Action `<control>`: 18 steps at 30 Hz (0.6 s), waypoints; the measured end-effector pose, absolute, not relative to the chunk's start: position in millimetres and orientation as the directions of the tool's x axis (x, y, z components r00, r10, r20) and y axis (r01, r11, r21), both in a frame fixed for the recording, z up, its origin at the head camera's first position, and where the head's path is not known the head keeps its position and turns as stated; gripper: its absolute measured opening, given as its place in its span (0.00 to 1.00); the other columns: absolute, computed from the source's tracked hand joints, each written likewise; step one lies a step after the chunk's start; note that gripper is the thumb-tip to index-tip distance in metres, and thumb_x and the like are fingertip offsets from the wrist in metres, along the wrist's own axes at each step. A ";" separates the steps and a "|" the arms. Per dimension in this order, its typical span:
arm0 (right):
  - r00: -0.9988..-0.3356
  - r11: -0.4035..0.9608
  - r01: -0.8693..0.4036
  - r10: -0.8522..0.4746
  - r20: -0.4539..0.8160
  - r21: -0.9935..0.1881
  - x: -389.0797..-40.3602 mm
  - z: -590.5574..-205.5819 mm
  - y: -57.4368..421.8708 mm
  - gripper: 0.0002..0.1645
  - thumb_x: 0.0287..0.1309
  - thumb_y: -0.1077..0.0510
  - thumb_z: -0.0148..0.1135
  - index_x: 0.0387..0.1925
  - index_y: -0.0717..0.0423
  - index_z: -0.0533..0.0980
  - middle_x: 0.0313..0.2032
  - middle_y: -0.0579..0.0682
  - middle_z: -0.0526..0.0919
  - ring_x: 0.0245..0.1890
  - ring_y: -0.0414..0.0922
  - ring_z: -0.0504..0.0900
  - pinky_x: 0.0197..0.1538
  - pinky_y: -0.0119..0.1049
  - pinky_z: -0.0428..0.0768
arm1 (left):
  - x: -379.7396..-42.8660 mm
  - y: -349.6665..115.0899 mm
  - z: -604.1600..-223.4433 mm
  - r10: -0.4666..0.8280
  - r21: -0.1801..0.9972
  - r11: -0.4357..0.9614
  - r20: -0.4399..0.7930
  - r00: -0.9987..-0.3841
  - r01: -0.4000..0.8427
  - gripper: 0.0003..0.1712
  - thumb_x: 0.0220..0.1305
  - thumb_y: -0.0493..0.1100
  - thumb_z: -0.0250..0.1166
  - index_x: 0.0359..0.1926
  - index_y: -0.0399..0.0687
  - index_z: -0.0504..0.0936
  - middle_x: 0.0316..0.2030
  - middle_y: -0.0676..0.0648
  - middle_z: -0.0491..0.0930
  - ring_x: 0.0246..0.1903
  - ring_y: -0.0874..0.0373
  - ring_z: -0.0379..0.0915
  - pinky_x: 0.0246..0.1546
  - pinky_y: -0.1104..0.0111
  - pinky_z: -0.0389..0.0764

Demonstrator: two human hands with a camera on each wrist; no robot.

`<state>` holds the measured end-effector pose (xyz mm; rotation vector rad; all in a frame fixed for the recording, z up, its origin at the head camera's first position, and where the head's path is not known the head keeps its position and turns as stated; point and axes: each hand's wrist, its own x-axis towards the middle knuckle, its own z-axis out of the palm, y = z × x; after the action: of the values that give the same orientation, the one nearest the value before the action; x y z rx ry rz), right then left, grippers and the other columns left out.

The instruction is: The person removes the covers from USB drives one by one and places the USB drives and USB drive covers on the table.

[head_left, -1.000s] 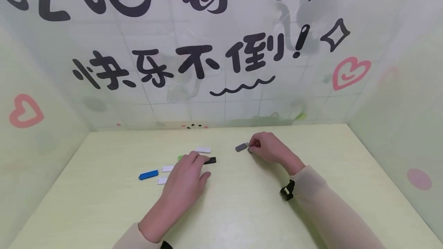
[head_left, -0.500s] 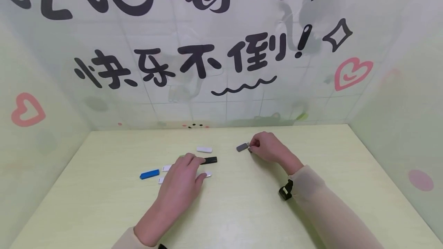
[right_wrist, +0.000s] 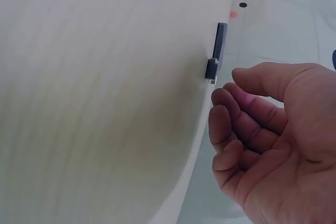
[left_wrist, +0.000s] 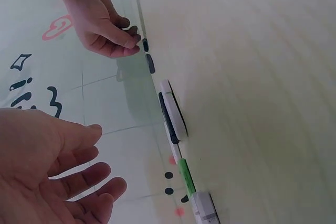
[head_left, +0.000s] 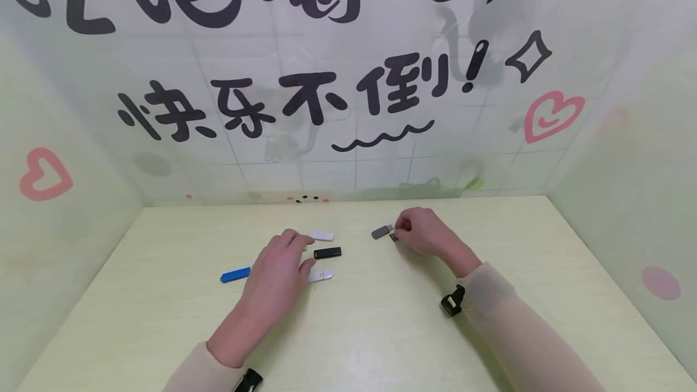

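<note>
My left hand (head_left: 278, 271) hovers over a loose group of USB sticks, its fingers relaxed and bent, gripping nothing. Right by its thumb and fingertips are a black USB stick (head_left: 328, 253), a white one (head_left: 323, 236) behind and a capped white one (head_left: 321, 276) in front. A green stick (left_wrist: 187, 176) shows in the left wrist view but is mostly covered by the hand in the head view. Farther right, my right hand (head_left: 427, 235) has its fingertips beside a short black USB stick (right_wrist: 211, 69). Its loosely curled fingers leave a gap to the thumb. A grey stick (head_left: 380, 232) adjoins it.
A blue USB stick (head_left: 235, 274) lies left of my left hand. Pale wooden table (head_left: 370, 331) stretches in front of both hands. A wall (head_left: 348, 168) with black lettering rises at the table's back edge, and side walls stand left and right.
My left hand has drawn back to the left, off the black USB stick, uncovering it and the capped white one. My right hand has barely moved from its place beside the short black stick.
</note>
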<state>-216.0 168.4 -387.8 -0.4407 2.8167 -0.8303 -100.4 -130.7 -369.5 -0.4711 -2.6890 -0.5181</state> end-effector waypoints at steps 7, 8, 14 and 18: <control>-0.938 0.786 -0.257 -0.342 -0.050 -0.563 -204.4 -381.1 172.3 0.07 0.70 0.62 0.64 0.45 0.59 0.84 0.34 0.48 0.83 0.32 0.44 0.77 0.37 0.39 0.78 | -116.8 -135.3 -370.5 0.252 0.287 0.880 0.392 -0.885 0.378 0.18 0.63 0.33 0.77 0.52 0.35 0.85 0.44 0.43 0.80 0.40 0.46 0.77 0.38 0.57 0.82; -0.937 0.786 -0.266 -0.346 -0.040 -0.558 -202.1 -379.6 173.1 0.07 0.70 0.61 0.64 0.46 0.60 0.84 0.34 0.48 0.83 0.32 0.44 0.77 0.38 0.39 0.79 | -119.1 -135.8 -370.6 0.254 0.288 0.880 0.387 -0.886 0.378 0.18 0.63 0.33 0.77 0.52 0.35 0.85 0.44 0.42 0.80 0.40 0.45 0.77 0.39 0.57 0.82; -0.929 0.782 -0.323 -0.368 0.022 -0.533 -187.5 -370.6 176.9 0.11 0.70 0.62 0.64 0.50 0.62 0.83 0.38 0.49 0.86 0.38 0.45 0.82 0.46 0.44 0.83 | -134.8 -139.1 -372.4 0.268 0.272 0.886 0.358 -0.894 0.375 0.17 0.65 0.34 0.76 0.53 0.35 0.85 0.46 0.41 0.81 0.44 0.43 0.79 0.43 0.54 0.84; -0.924 0.782 -0.356 -0.377 0.066 -0.512 -176.5 -367.3 179.1 0.11 0.70 0.62 0.64 0.50 0.61 0.84 0.39 0.48 0.86 0.40 0.46 0.83 0.48 0.46 0.83 | -145.0 -139.9 -374.5 0.279 0.261 0.891 0.331 -0.902 0.371 0.17 0.66 0.35 0.75 0.54 0.35 0.85 0.45 0.41 0.81 0.44 0.42 0.79 0.43 0.53 0.83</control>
<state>-176.5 179.1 -367.3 -0.6018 2.9279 -0.8283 -145.0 -139.9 -374.5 -0.4873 -2.7726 -0.4645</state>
